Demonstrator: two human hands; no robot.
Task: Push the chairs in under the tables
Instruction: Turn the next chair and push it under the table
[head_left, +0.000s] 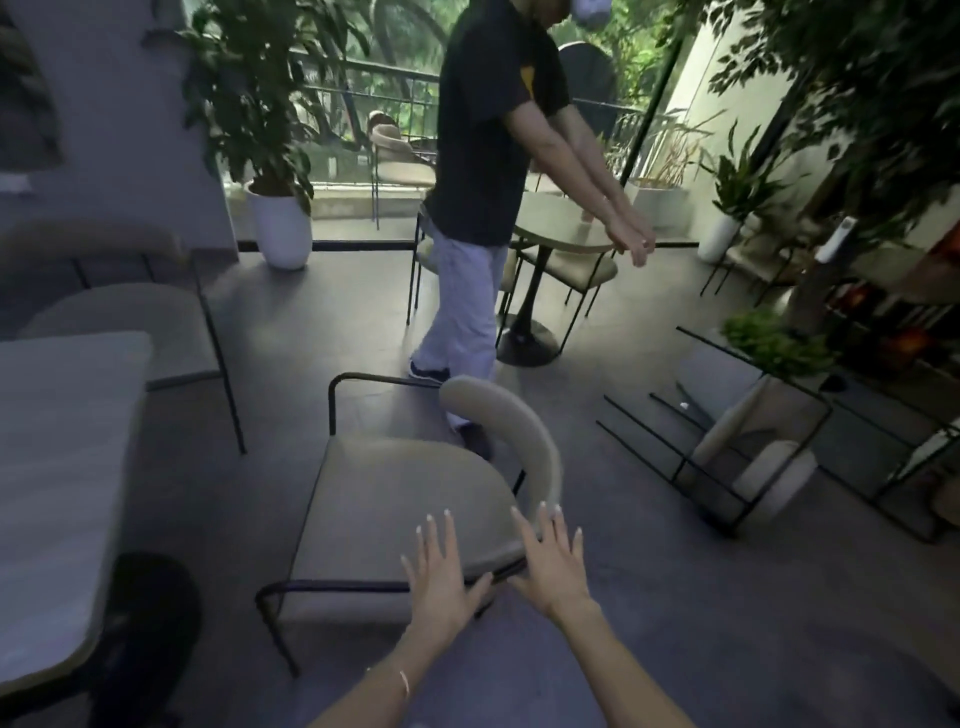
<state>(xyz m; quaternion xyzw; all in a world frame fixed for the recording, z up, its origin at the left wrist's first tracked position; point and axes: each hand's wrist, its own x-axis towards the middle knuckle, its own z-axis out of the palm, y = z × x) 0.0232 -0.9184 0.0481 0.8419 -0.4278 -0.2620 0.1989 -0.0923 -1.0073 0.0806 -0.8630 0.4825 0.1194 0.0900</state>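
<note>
Both hands reach forward with fingers spread wide and hold nothing: the left hand lies over the near corner of the seat of a beige cushioned chair with a thin black metal frame, and the right hand is just beside it at the seat's right edge, below the curved padded backrest — whether either palm actually presses the cushion cannot be told. A thin bracelet circles the left wrist. The chair stands on the dark grey floor, clear of the pale rectangular tabletop at the left edge, its seat turned toward that table and its backrest on the far right side. Behind the table a second beige chair with black legs sits at its far edge. Across the floor another person in a black T-shirt and light trousers leans with both arms stretched toward a small round pedestal table with beige chairs tucked around it. To the right a further chair of the same kind lies tipped on its side, legs pointing left. A white planter with a leafy plant stands by the railing. No brand, label or lettering is legible — the picture is dim and blurred.
</note>
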